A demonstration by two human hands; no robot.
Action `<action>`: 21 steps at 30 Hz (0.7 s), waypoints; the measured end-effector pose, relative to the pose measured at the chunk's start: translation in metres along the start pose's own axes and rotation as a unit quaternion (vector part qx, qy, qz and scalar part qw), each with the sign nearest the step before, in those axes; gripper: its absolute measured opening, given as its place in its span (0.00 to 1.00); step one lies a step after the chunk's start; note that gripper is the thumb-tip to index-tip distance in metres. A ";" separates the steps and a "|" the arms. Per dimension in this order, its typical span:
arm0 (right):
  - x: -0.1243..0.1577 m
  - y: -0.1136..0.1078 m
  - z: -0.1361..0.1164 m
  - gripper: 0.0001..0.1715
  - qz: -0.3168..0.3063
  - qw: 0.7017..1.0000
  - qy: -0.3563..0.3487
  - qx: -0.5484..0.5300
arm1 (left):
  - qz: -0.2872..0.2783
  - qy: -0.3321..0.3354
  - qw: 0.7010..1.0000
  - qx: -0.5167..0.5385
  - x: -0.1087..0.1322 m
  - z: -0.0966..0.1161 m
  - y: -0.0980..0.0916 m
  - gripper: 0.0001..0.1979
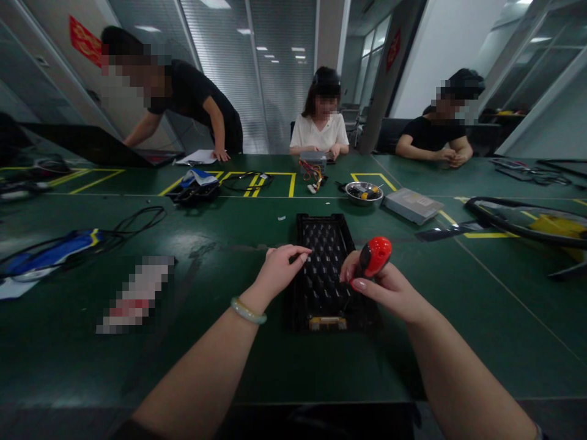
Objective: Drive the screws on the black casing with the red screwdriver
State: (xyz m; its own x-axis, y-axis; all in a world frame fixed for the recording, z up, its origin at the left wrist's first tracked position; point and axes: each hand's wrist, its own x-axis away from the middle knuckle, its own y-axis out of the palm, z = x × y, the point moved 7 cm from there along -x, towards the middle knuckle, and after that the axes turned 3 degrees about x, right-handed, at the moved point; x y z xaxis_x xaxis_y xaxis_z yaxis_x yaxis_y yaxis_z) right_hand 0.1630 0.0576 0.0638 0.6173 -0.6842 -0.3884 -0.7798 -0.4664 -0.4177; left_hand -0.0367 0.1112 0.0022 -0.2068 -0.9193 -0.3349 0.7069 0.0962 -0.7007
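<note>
A shallow black rectangular casing [323, 269] lies on the green table in front of me, with rows of raised shapes inside and a yellowish strip at its near end. My right hand [383, 284] is closed round a screwdriver [378, 253] with a red and black handle, held above the casing's right side. Its tip is hard to make out against the dark casing. My left hand [287, 266] reaches over the casing's left rim, thumb and forefinger stretched out with a small gap between them. Nothing shows in those fingers; whether they touch the casing is unclear.
Beyond the casing are a metal bowl [364, 193] of small parts, a grey metal box [411, 206] and another unit with coloured wires [316, 180]. Cables and a blue pouch [59, 252] lie left, a black frame [527, 220] right. Three people are across the table.
</note>
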 end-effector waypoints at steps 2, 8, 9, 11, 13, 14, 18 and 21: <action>0.000 -0.002 -0.001 0.09 0.007 1.000 -0.006 0.015 | -0.001 -0.002 1.000 0.000 0.000 0.001 0.000 0.11; 0.002 -0.006 0.000 0.14 0.010 0.999 0.008 0.052 | -0.004 -0.004 1.000 -0.005 0.001 0.003 -0.001 0.11; 0.003 -0.007 0.000 0.15 0.013 0.998 0.015 0.052 | -0.004 -0.004 1.000 -0.005 0.001 0.003 -0.001 0.11; 0.004 -0.009 0.003 0.20 0.028 0.998 0.029 0.048 | -0.006 -0.004 1.000 -0.006 0.000 0.004 0.000 0.11; 0.005 -0.011 0.006 0.25 0.046 0.998 0.039 0.035 | -0.006 -0.005 1.000 -0.005 0.000 0.003 0.000 0.11; 0.006 -0.012 0.007 0.26 0.054 0.997 0.043 0.029 | -0.006 -0.004 1.000 -0.005 0.000 0.003 0.000 0.11; 0.007 -0.013 0.008 0.21 0.058 0.997 0.035 0.026 | -0.008 -0.003 1.000 -0.006 0.000 0.004 0.000 0.10; 0.006 -0.012 0.006 0.18 0.050 0.998 0.032 0.015 | -0.011 -0.006 1.000 -0.009 0.000 0.003 0.001 0.11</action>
State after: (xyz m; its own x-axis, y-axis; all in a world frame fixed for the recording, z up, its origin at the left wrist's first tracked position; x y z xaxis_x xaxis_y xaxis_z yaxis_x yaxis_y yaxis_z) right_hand 0.1763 0.0626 0.0611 0.5287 -0.7607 -0.3767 -0.8326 -0.3785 -0.4044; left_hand -0.0343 0.1103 0.0033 -0.2141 -0.9255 -0.3125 0.6895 0.0834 -0.7195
